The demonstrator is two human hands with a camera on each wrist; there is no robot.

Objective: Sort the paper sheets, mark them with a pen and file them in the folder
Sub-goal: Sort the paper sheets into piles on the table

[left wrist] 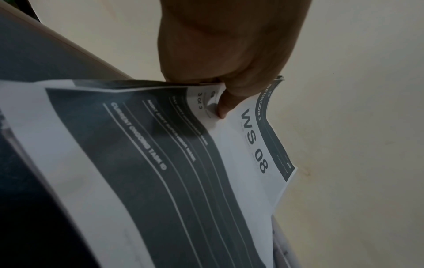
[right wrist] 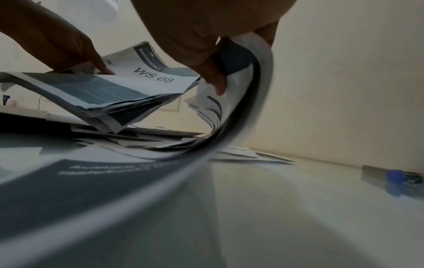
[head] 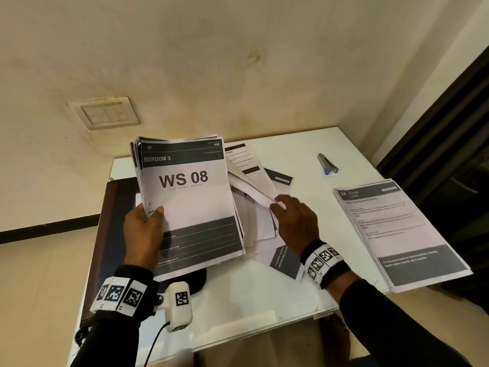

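My left hand [head: 148,221] grips a thick stack of sheets [head: 190,202] by its left edge, thumb on the top page that reads "WS 08", and holds it tilted above the table. The same stack [left wrist: 229,154] fills the left wrist view under my thumb [left wrist: 223,107]. My right hand [head: 288,218] pinches the edge of a loose sheet [head: 254,192] and curls it upward from the scattered pile; in the right wrist view this sheet [right wrist: 247,87] bends in an arc. A dark folder [head: 105,223] lies under the stack at the table's left. A pen [head: 327,164] lies at the far right.
A neat pile of sheets [head: 397,234] headed "34 KITCHEN" lies at the right edge of the white table [head: 251,300]. Loose pages [head: 283,258] spread across the middle. A wall [head: 238,62] with a switch plate [head: 105,112] stands just behind.
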